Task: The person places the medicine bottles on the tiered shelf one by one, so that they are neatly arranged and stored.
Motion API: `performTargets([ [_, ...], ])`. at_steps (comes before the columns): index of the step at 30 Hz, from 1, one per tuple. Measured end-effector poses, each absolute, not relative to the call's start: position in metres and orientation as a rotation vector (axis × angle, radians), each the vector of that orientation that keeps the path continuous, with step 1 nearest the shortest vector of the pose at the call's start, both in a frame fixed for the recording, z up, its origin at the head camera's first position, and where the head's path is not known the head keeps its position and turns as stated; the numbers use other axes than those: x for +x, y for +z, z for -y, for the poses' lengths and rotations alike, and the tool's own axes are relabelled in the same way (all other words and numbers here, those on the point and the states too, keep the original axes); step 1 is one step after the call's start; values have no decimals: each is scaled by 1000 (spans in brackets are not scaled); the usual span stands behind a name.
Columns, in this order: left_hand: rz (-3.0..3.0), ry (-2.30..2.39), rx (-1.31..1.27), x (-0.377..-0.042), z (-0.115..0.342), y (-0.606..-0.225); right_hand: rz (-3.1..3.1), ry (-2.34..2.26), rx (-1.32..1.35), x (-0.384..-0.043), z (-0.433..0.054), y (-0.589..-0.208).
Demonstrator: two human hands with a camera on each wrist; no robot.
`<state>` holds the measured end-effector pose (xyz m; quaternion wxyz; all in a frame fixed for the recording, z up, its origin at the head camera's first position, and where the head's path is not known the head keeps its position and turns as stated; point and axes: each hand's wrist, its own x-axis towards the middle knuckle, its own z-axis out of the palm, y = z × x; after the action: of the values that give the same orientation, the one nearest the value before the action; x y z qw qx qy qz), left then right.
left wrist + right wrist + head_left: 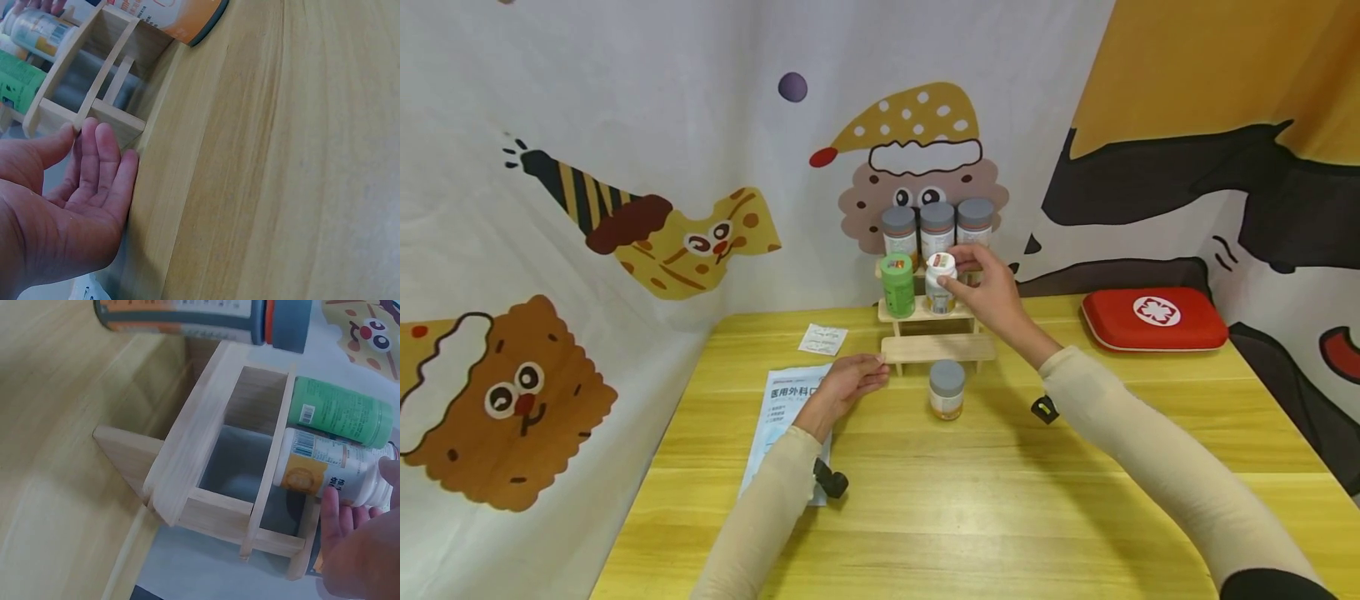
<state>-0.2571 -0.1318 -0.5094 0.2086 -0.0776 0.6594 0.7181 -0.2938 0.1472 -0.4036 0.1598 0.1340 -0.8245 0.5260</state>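
A small wooden step rack [937,347] stands toward the back of the table. My left hand [850,385] is at the left end of its lowest step, thumb and fingertips pinching the corner in the left wrist view. On the middle step, my right hand [987,287] holds a white pill bottle [940,292], thumb and fingers around its upper part near the cap. Just left of it is a green bottle [340,412], upright on the same step. Several grey-capped bottles [937,229] line the top step. Another grey-capped bottle [947,392] stands on the table before the rack.
A red zip case [1157,321] with a white emblem lies at the back right. Left of the rack are a small paper slip [823,339] and a flat mask packet [778,417], partly under my left arm. A patterned cloth [700,125] hangs behind the table.
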Motion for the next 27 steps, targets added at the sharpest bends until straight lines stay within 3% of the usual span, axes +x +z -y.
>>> performTargets([
  [27,-1825,2009,-224,-256,130,-509,2541,1554,397,-250,-196,-437],
])
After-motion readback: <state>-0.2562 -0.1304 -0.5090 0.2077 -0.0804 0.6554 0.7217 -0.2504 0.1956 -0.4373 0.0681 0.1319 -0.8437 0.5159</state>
